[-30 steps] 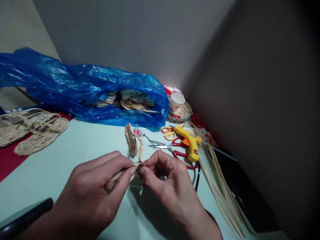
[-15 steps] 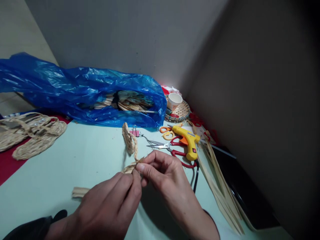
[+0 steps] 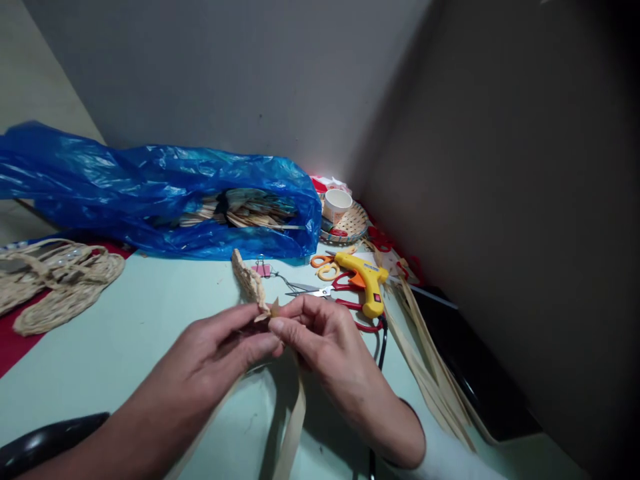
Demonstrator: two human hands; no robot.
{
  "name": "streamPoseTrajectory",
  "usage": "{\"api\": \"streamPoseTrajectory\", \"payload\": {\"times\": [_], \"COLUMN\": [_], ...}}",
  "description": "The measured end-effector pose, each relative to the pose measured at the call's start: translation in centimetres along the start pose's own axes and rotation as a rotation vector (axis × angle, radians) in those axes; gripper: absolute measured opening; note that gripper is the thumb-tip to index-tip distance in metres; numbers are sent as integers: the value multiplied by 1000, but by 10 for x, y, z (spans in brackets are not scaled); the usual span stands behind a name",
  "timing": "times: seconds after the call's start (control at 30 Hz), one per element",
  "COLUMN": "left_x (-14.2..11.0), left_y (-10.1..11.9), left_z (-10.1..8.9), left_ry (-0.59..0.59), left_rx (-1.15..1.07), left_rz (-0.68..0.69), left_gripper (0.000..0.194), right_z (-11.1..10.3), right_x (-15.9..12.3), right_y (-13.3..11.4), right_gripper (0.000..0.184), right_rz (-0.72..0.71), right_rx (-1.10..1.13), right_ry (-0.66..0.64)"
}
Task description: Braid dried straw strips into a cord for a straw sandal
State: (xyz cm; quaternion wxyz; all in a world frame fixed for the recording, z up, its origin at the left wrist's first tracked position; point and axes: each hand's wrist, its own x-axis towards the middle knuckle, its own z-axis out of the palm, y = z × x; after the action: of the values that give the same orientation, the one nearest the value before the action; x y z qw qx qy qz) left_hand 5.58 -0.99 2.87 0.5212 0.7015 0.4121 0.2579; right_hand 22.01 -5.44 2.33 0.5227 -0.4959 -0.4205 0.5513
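A small braided straw piece (image 3: 249,275) stands up from between my hands above the pale green tabletop. My left hand (image 3: 225,347) is closed, its fingers and thumb around the lower end of the braid. With thumb and forefinger, my right hand (image 3: 320,333) pinches the straw at the same spot. A flat straw strip (image 3: 291,427) hangs down below my hands, and a second one trails toward the lower left. The exact crossing of the strands is hidden by my fingers.
A yellow glue gun (image 3: 370,283) lies on red-handled scissors (image 3: 320,291), beside orange-handled scissors (image 3: 327,265). Behind lies a blue plastic bag (image 3: 150,193) of straw. Woven sandals (image 3: 70,287) are at left; loose straw strips (image 3: 425,360), a black tray-like object (image 3: 480,373) and a cup (image 3: 337,202) at right.
My left hand has turned from knuckles-up to thumb-side up around the braid's base. The braid tilts more to the left, and the straw strips now hang below my hands.
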Motion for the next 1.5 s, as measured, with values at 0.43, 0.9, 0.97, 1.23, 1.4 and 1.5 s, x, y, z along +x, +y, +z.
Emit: {"api": "streamPoseTrajectory", "payload": {"times": [0.43, 0.9, 0.97, 1.23, 1.4, 1.5], "left_x": [11, 5, 6, 12, 15, 16], "left_y": [-8, -12, -12, -13, -19, -19], "left_z": [5, -2, -2, -2, -2, -2], "left_ry": [-71, -56, -65, -105, -148, -187], "left_rx": [-407, 40, -1, -317, -377, -385], "left_rz": [-375, -1, -29, -302, -305, -307], "left_gripper": [36, 21, 19, 22, 15, 13], "right_z": [2, -4, -5, -9, -8, -9], "right_x": [-9, -17, -15, -12, -11, -10], "right_y": [14, 11, 11, 7, 6, 6], "right_gripper": [11, 22, 20, 13, 10, 10], "right_rz": [-197, -92, -82, -149, -117, -109], "right_rx": [-218, -660, -698, -744, -719, -673], "right_ry": [-138, -4, -10, -88, -116, -125]}}
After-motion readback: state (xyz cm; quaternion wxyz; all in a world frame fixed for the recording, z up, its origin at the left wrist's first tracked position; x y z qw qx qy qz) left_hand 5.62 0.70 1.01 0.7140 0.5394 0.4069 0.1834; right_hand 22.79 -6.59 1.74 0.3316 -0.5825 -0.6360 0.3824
